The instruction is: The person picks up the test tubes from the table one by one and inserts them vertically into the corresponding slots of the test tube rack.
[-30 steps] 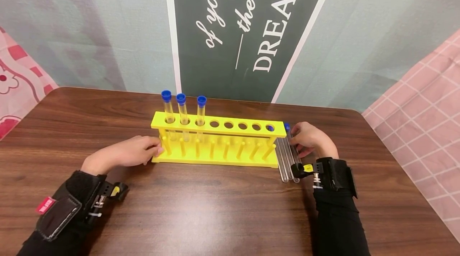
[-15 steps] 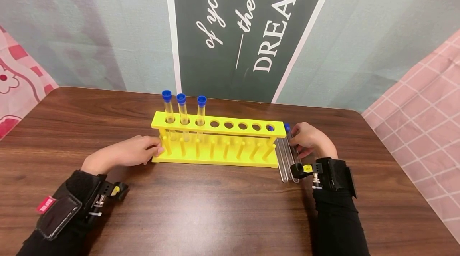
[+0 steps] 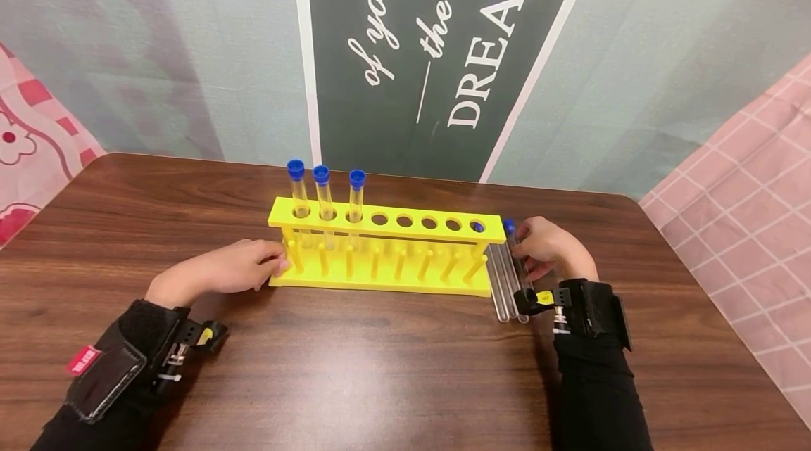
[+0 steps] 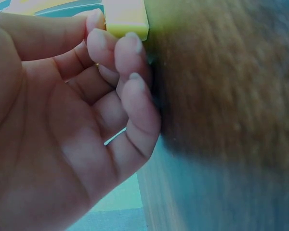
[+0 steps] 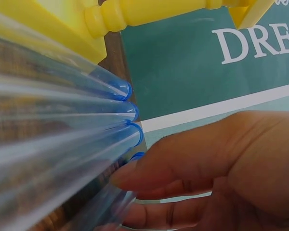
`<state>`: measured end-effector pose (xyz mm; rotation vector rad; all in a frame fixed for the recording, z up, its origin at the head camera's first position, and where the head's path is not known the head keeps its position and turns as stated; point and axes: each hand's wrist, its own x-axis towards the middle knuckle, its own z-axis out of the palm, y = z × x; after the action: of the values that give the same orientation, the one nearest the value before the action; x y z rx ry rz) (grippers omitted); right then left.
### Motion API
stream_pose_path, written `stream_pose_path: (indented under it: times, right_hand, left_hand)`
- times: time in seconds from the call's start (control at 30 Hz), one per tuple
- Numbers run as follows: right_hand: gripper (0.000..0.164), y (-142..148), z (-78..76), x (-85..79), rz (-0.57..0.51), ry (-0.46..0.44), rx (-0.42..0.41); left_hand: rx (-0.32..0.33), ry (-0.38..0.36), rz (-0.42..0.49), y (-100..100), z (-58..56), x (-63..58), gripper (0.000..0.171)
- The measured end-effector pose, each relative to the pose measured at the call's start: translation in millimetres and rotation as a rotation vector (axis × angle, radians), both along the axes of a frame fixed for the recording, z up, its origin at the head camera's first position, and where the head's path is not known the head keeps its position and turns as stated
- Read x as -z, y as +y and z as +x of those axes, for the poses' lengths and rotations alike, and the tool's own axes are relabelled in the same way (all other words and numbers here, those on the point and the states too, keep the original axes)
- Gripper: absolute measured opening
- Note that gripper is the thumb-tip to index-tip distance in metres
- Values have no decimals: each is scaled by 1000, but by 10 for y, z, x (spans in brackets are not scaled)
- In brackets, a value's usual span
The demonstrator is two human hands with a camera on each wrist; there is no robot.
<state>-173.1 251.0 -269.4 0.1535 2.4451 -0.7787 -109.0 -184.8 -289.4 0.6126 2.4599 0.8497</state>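
A yellow test tube rack (image 3: pixel 380 287) stands at the middle of the table in the head view. Three clear test tubes with blue caps (image 3: pixel 324 191) stand in its leftmost holes. My left hand (image 3: pixel 243 266) grips the rack's left end; the left wrist view has thumb and fingertips at the yellow base end (image 4: pixel 127 21). Beside the rack's right end, several capped test tubes (image 5: pixel 62 113) lie side by side. My right hand (image 3: pixel 550 247) pinches the outermost test tube (image 5: pixel 103 204) near its cap, thumb on top and fingers beneath, its lower part blurred in the right wrist view.
The rack's remaining holes (image 3: pixel 404 221) run along its top bar to the right, with a row of yellow pegs (image 3: pixel 400 264) in front. A lettered cloth backdrop (image 3: pixel 405 120) hangs right behind the brown wooden table (image 3: pixel 355 373).
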Motion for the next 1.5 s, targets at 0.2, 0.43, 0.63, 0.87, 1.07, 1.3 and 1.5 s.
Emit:
stream_pose_path:
  times: [0.2, 0.43, 0.63, 0.87, 1.07, 1.3, 1.5]
  right_hand:
    - [35, 4, 20, -25, -28, 2, 13]
    - [32, 13, 68, -65, -86, 15, 29]
    - [34, 16, 102, -123, -122, 25, 17]
    - [32, 29, 111, -193, -106, 41, -27]
    - [27, 36, 149, -271, -123, 84, -51]
    - [27, 29, 180, -350, -173, 154, -104]
    - [24, 9, 212, -432, -197, 215, -121]
  left_hand:
    - [-6, -1, -3, 4, 3, -3, 21]
    - [0, 10, 3, 10, 10, -5, 21]
    - [11, 27, 9, 9, 10, -1, 23]
    - [11, 28, 5, 3, 6, 2, 22]
    - [16, 29, 4, 1, 9, -4, 23]
    - [14, 23, -4, -8, 7, -2, 22]
    - [11, 22, 0, -8, 9, 0, 22]
